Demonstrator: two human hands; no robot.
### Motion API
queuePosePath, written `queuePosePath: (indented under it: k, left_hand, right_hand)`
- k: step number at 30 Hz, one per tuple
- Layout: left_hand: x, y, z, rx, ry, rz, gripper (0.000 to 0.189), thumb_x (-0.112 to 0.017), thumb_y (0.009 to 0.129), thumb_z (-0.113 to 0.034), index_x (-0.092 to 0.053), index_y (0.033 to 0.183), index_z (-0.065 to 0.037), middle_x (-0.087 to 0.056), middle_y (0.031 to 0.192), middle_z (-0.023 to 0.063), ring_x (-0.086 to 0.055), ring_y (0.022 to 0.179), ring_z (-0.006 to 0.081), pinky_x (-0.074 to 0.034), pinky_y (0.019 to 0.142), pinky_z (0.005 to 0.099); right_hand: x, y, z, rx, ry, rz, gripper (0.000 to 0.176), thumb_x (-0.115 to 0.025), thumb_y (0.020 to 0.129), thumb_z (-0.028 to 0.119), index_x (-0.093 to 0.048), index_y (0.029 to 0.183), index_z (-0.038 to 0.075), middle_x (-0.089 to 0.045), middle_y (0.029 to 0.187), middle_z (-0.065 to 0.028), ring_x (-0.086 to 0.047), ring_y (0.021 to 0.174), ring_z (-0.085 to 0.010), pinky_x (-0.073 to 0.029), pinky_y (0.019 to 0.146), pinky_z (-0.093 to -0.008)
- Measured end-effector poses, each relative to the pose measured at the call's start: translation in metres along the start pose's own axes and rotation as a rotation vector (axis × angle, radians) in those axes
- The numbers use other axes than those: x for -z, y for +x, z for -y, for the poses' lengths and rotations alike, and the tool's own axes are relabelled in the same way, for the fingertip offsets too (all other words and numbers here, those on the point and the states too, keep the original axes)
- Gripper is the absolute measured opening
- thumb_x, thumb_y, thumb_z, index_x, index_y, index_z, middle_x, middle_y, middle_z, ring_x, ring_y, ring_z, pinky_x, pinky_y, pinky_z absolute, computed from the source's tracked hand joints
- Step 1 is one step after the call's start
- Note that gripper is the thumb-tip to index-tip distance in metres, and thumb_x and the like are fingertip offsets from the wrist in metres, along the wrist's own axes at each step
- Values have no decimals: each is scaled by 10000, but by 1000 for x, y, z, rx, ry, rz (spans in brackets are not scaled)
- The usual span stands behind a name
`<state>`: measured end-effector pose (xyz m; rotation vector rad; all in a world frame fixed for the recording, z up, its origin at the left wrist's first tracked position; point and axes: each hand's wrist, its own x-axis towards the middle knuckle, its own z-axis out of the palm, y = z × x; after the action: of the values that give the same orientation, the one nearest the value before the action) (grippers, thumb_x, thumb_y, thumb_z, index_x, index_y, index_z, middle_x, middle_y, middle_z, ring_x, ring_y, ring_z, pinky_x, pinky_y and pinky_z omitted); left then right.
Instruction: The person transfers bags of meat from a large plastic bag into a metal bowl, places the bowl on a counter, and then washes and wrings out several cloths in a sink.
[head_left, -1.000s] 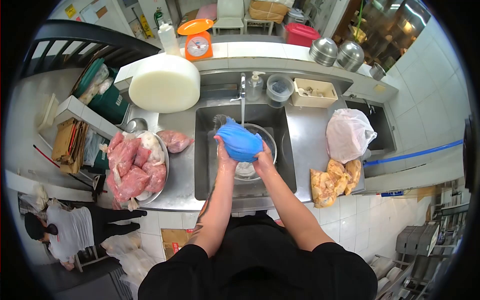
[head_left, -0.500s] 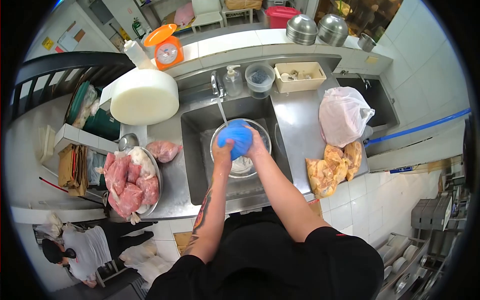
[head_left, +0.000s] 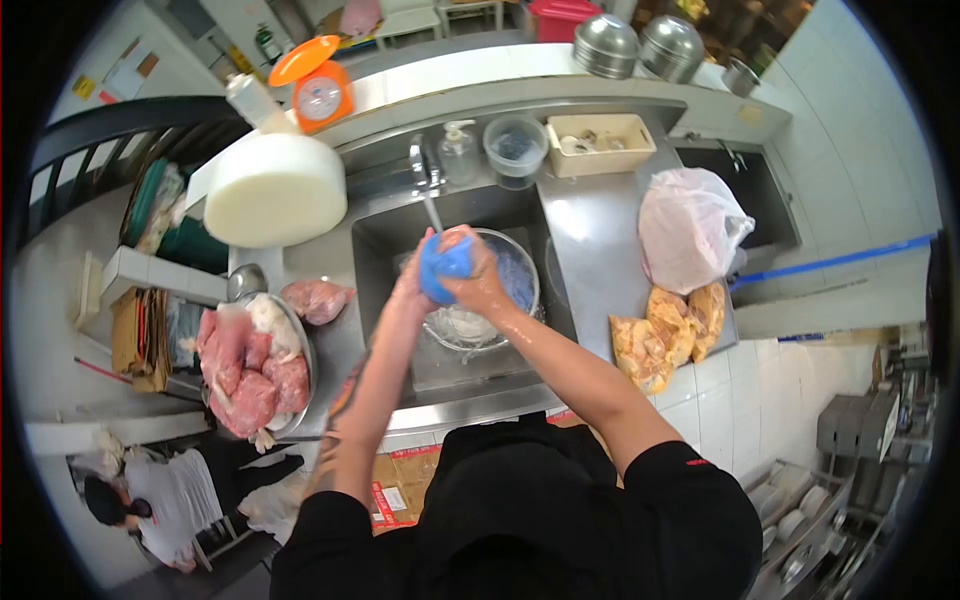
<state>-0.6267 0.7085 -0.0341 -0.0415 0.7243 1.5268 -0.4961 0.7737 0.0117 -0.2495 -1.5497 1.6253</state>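
Observation:
Both my hands are closed round a bunched blue plastic bag [head_left: 446, 268] under the running tap [head_left: 420, 165]. My left hand [head_left: 412, 278] grips its left side, and my right hand [head_left: 482, 283] wraps its right side. At the top of the bundle shows a pinkish patch; I cannot tell whether it is fingers or the bag's contents. Just below my hands, a round metal bowl [head_left: 537, 285] sits in the steel sink [head_left: 398, 372]. Water fills the bowl, and something pale and translucent [head_left: 462, 326] lies in it.
Left of the sink stand a bowl of raw meat [head_left: 254, 390], a bagged piece of meat [head_left: 316, 301] and a thick white round block [head_left: 275, 190]. To the right are a white plastic bag [head_left: 690, 232] and bags of yellowish meat [head_left: 645, 350]. A person [head_left: 165, 500] is at lower left.
The blue bag has gone from a full, rounded shape to a smaller bunched one, slightly further left. My hands have turned and closed in around it. The camera view has shifted slightly.

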Motion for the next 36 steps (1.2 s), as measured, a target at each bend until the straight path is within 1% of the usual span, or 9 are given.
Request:
queuePosePath:
  k: [9, 11, 15, 22, 24, 26, 30, 32, 36]
  left_hand:
    - [-61, -34, -42, -84, 778, 101, 312, -696, 915, -248, -681, 1165, -62, -682, 1045, 57, -655, 922, 190, -547, 821, 345]
    - [-46, 8, -58, 147, 1480, 289, 238, -724, 842, -219, -719, 1012, -52, -667, 1018, 80, -645, 898, 188, -533, 793, 345]
    - [-59, 21, -32, 387, 1675, -201, 340, -777, 665, -193, -734, 975, -59, -699, 899, 95, -663, 813, 213, -541, 757, 357]
    - [-18, 47, 21, 135, 2373, -83, 354, -700, 674, -81, -757, 1023, -73, -716, 1013, 227, -702, 972, 362, -564, 855, 402]
    - [-18, 51, 42, 218, 2444, -199, 318, -688, 693, -84, -761, 1002, -65, -716, 1013, 225, -705, 965, 361, -568, 848, 406]
    - [-10, 53, 61, 269, 2536, -358, 243, -685, 741, -134, -766, 949, -38, -716, 1000, 230, -711, 914, 378, -576, 811, 437]
    - [38, 58, 67, 160, 2438, -332, 263, -717, 752, -196, -758, 939, -16, -732, 963, 205, -724, 869, 343, -577, 790, 431]
    - [43, 57, 61, 373, 1726, -462, 278, -708, 798, -272, -746, 901, -16, -738, 941, 143, -716, 862, 257, -569, 798, 405]
    - [45, 59, 95, 135, 680, -360, 382, -515, 986, -389, -665, 1131, -69, -720, 1026, 78, -699, 914, 220, -556, 862, 389]
  right_hand:
    - [7, -23, 8, 498, -686, 344, 414, -816, 556, 113, -665, 912, 263, -541, 1135, -81, -536, 1026, -331, -495, 775, -424]
    - [10, -27, 8, 614, -779, 501, 303, -776, 603, 140, -678, 866, 256, -544, 1080, -75, -538, 963, -311, -501, 743, -418]
    - [3, -43, -14, 660, -929, 604, 110, -690, 724, 198, -672, 828, 232, -547, 1088, -90, -544, 968, -288, -492, 697, -409]
    - [-16, -77, -70, 677, -1183, 586, 96, -634, 797, 247, -704, 838, 197, -562, 1206, -177, -577, 1050, -302, -511, 720, -417]
    - [-23, -91, -96, 247, -1347, 1017, 180, -594, 837, 259, -721, 904, 151, -544, 1307, -207, -575, 1150, -305, -520, 807, -462]
    - [-16, -121, -153, 253, -896, 819, 215, -585, 843, 250, -722, 955, 127, -536, 1346, -183, -573, 1173, -297, -514, 850, -468]
    - [41, -103, -95, 274, -790, 933, 310, -611, 833, 94, -698, 1115, 190, -553, 1316, -91, -562, 1196, -319, -496, 945, -451]
    - [75, -105, -75, 467, -775, 877, 362, -645, 808, 57, -693, 1128, 219, -558, 1284, -81, -564, 1185, -329, -497, 943, -456]
    - [145, -87, -20, -106, -475, 350, 407, -756, 665, 74, -704, 1054, 186, -599, 1152, -105, -596, 1097, -314, -487, 953, -397]
